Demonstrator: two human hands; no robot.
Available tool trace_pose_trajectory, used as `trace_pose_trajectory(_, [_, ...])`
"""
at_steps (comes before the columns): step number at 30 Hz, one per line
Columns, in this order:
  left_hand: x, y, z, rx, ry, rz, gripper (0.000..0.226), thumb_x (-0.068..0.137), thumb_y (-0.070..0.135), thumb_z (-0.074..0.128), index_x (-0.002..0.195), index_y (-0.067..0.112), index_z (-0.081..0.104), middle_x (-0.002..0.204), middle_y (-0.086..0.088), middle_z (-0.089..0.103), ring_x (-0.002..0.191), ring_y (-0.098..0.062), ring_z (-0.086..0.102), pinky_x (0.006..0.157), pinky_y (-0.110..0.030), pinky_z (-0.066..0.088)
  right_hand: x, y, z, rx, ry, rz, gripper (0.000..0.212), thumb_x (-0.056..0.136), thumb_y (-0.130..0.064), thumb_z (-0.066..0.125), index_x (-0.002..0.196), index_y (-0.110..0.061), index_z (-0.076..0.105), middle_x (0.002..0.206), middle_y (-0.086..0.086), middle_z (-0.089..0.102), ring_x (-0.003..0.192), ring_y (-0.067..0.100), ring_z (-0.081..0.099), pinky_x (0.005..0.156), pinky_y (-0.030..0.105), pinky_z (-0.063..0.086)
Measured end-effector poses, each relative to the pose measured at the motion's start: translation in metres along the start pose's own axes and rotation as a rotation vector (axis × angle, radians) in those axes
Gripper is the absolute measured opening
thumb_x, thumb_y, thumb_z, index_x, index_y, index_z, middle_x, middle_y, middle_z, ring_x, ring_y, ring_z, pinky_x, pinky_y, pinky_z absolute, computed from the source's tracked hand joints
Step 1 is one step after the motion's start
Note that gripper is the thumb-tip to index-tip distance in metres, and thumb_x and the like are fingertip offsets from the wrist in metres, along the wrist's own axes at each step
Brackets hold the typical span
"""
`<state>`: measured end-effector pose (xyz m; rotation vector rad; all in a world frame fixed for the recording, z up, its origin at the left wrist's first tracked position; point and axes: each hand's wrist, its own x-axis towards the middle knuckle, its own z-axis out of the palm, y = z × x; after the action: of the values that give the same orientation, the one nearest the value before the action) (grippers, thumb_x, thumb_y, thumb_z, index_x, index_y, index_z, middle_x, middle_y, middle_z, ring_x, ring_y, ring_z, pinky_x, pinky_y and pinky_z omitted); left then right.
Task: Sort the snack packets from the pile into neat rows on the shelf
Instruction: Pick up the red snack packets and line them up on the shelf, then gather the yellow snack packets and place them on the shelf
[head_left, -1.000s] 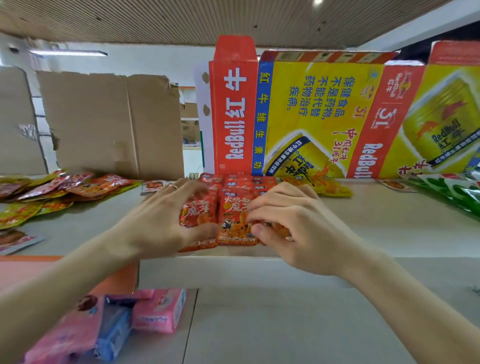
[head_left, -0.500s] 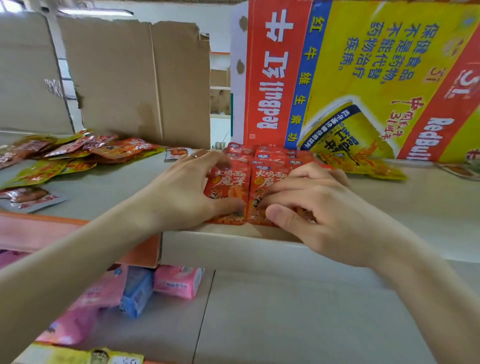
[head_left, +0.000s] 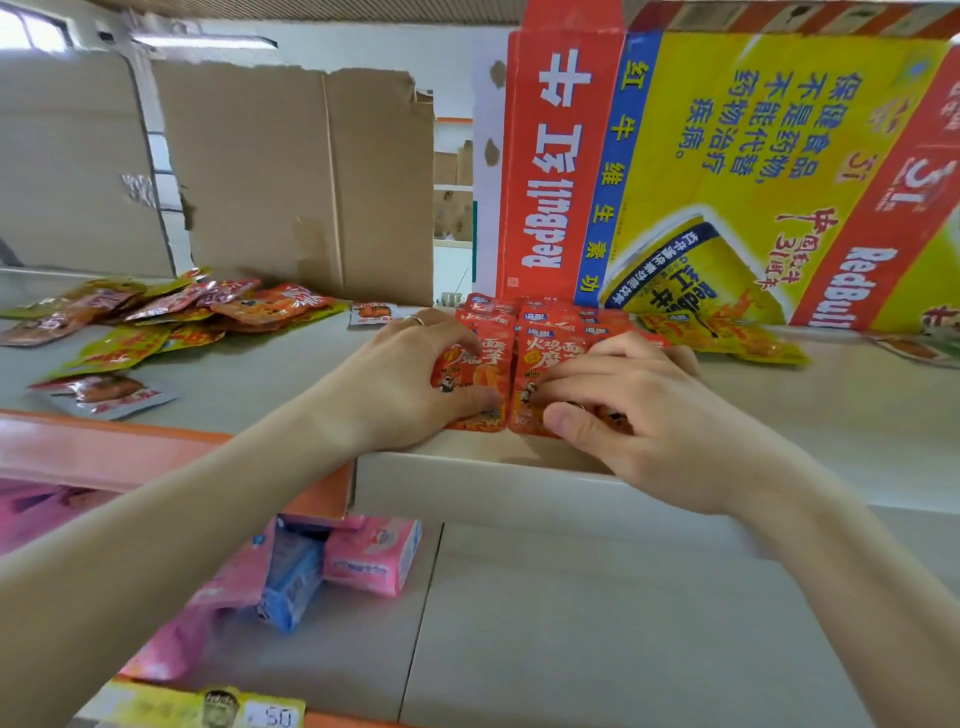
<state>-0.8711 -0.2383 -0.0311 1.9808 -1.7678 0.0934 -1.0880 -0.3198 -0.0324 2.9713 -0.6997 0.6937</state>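
Rows of red snack packets (head_left: 545, 358) lie in overlapping lines at the front of the upper shelf (head_left: 831, 415). My left hand (head_left: 400, 384) curls over the front packet of the left row, thumb pressed on its lower edge. My right hand (head_left: 639, 410) grips the front packet of the right row, fingers on top and thumb at its near edge. A loose pile of mixed yellow and red packets (head_left: 171, 317) sits on the shelf to the left. One silver-edged packet (head_left: 104, 392) lies apart in front of that pile.
A large Red Bull carton (head_left: 727, 171) stands behind the rows, with yellow packets (head_left: 727, 338) at its foot. Brown cardboard (head_left: 296, 176) stands behind the pile. On the lower shelf lie pink and blue packs (head_left: 337, 561).
Both hands stay on the front red packets with only slight finger shifts. The camera has moved closer and tilted, so the shelf looks larger.
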Motion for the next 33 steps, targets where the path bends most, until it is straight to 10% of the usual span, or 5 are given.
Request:
trace_pose_trajectory(9, [-0.017,0.001,-0.018,-0.143,0.378,0.1,0.04,0.093,0.045,0.055,0.124,0.02,0.06,0.127,0.008,0.055,0.117,-0.016,0.053,0.099,-0.043,0.045,0.013,-0.032,0.004,-0.134,0.344,0.074,0.05,0.09,-0.056,0.037,0.128,-0.031,0.058,0.136,-0.016,0.052,0.127,0.016,0.039,0.095,0.037,0.026])
trace_pose_trajectory(24, [-0.084,-0.126,-0.091,-0.012,0.399,0.124,0.038,0.092,0.045,0.049,0.119,0.02,0.06,0.128,0.011,0.053,0.117,-0.016,0.054,0.097,-0.045,0.045,0.101,-0.158,0.046,-0.062,0.4,0.036,0.044,0.091,-0.045,0.046,0.13,-0.026,0.056,0.136,-0.012,0.053,0.129,0.015,0.04,0.093,0.03,0.022])
trace_pose_trajectory(33, [-0.105,-0.237,-0.123,0.006,0.403,-0.002,0.029,0.087,0.04,0.05,0.108,0.024,0.062,0.111,0.011,0.062,0.102,-0.019,0.06,0.091,-0.044,0.048,0.164,-0.223,0.09,0.078,0.253,0.002,0.031,0.091,-0.035,0.06,0.12,-0.023,0.065,0.095,-0.014,0.063,0.082,0.004,0.05,0.077,0.028,0.045])
